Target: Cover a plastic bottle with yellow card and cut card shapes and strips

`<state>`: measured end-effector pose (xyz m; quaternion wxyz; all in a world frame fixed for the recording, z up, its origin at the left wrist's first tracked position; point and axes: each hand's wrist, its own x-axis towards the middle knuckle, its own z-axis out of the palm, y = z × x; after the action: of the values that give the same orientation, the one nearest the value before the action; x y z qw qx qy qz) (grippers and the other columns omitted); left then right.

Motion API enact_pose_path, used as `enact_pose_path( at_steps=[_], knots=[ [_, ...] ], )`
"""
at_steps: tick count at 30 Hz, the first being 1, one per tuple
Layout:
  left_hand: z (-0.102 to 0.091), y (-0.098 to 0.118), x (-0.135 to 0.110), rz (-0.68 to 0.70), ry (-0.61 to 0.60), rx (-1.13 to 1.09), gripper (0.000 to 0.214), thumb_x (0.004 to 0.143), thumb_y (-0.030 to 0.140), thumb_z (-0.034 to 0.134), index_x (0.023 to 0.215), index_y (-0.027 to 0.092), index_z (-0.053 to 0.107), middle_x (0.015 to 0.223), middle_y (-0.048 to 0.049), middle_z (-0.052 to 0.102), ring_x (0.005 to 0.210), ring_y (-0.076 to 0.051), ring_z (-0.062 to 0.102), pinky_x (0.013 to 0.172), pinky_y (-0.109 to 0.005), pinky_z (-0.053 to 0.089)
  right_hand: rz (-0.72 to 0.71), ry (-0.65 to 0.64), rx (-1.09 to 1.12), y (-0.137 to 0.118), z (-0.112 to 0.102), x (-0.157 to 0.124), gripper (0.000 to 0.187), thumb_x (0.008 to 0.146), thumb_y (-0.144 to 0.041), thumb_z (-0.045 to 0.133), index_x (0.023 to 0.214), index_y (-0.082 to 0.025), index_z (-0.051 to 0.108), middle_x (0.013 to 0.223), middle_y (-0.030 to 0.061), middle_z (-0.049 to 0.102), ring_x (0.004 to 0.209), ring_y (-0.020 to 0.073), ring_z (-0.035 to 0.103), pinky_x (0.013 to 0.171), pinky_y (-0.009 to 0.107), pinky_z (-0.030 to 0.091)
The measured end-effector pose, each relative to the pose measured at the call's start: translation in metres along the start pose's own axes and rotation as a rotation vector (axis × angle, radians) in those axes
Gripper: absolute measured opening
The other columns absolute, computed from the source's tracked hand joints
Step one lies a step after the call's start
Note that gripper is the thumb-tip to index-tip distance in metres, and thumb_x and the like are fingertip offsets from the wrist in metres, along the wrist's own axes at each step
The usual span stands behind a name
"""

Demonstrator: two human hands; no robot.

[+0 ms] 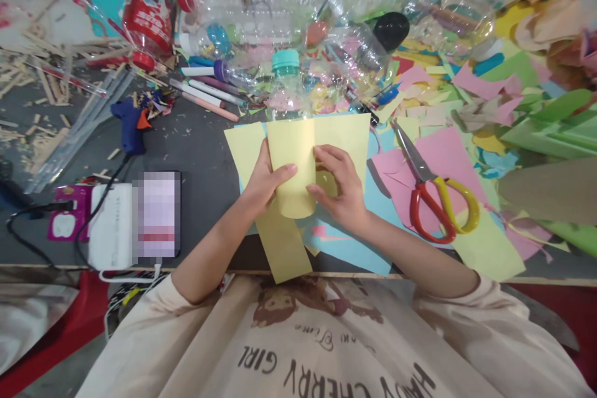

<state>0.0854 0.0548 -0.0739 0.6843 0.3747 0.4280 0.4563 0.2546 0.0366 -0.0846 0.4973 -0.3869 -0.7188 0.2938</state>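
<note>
Bottle [290,99] (yellow paper [295,158] around it) | left grip [265,179] — clasping both | right grip [344,185] — half-open, fingertips [319,151] at paper's edge

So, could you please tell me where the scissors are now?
In the head view, the scissors lie right of the right hand, mostly on the pink paper.

Wooden sticks [49,84] are strewn around ten o'clock; a blue glue gun [132,127] is spotted just past nine, a cabled phone [161,211] is seen past eight!
</note>
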Motion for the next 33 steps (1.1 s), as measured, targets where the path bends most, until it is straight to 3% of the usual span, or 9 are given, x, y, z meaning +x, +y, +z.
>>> enact_pose_path(
  at_steps=[7, 15, 21, 30, 33],
  knots=[
    [0.004, -0.001, -0.001, 0.008, 0.056, 0.047, 0.081, 0.067, 0.054, 0.080, 0.131, 0.022, 0.043, 0.133, -0.0140, 0.062, 0.122, -0.035, 0.062, 0.095, -0.044, 0.055, 0.189, -0.101, 0.137, 0.004, 0.001, -0.003, 0.066, 0.084, -0.049, 0.072, 0.143, -0.036, 0.045, 0.139, 0.0115, 0.051, 0.129, 0.0310, 0.052, 0.097, 0.052, 0.056],
    [0.009, 0.005, 0.004, -0.009, 0.123, -0.104, 0.064, 0.067, 0.045, 0.071, 0.124, 0.020, 0.055, 0.122, -0.0099, 0.071, 0.116, -0.033, 0.066, 0.091, -0.040, 0.058, 0.439, -0.110, 0.401, 0.002, 0.008, 0.000, 0.070, 0.080, -0.057, 0.074, 0.137, -0.033, 0.041, 0.142, 0.0119, 0.053, 0.131, 0.0284, 0.055, 0.101, 0.047, 0.054],
    [0.009, 0.013, 0.000, -0.007, 0.090, -0.086, 0.061, 0.069, 0.044, 0.078, 0.121, 0.020, 0.057, 0.113, -0.0094, 0.073, 0.104, -0.029, 0.071, 0.083, -0.036, 0.060, 0.478, -0.145, 0.431, 0.001, 0.002, 0.004, 0.066, 0.077, -0.056, 0.077, 0.128, -0.029, 0.046, 0.136, 0.0116, 0.058, 0.129, 0.0283, 0.057, 0.112, 0.049, 0.044],
    [0.014, 0.022, -0.008, -0.064, 0.112, -0.087, 0.066, 0.070, 0.042, 0.076, 0.128, 0.021, 0.052, 0.114, -0.0075, 0.073, 0.103, -0.028, 0.072, 0.080, -0.034, 0.060, 0.405, -0.139, 0.426, 0.004, 0.006, 0.003, 0.053, 0.085, -0.059, 0.067, 0.125, -0.027, 0.054, 0.112, 0.0077, 0.067, 0.092, 0.0208, 0.065, 0.079, 0.039, 0.056],
    [0.005, 0.022, -0.003, -0.082, 0.112, -0.137, 0.069, 0.064, 0.044, 0.077, 0.125, 0.022, 0.053, 0.107, -0.0053, 0.074, 0.100, -0.030, 0.072, 0.076, -0.035, 0.060, 0.371, 0.081, 0.321, 0.005, -0.002, 0.009, 0.034, 0.090, -0.056, 0.061, 0.109, -0.027, 0.061, 0.092, 0.0032, 0.065, 0.080, 0.0184, 0.063, 0.073, 0.036, 0.055]
  ],
)
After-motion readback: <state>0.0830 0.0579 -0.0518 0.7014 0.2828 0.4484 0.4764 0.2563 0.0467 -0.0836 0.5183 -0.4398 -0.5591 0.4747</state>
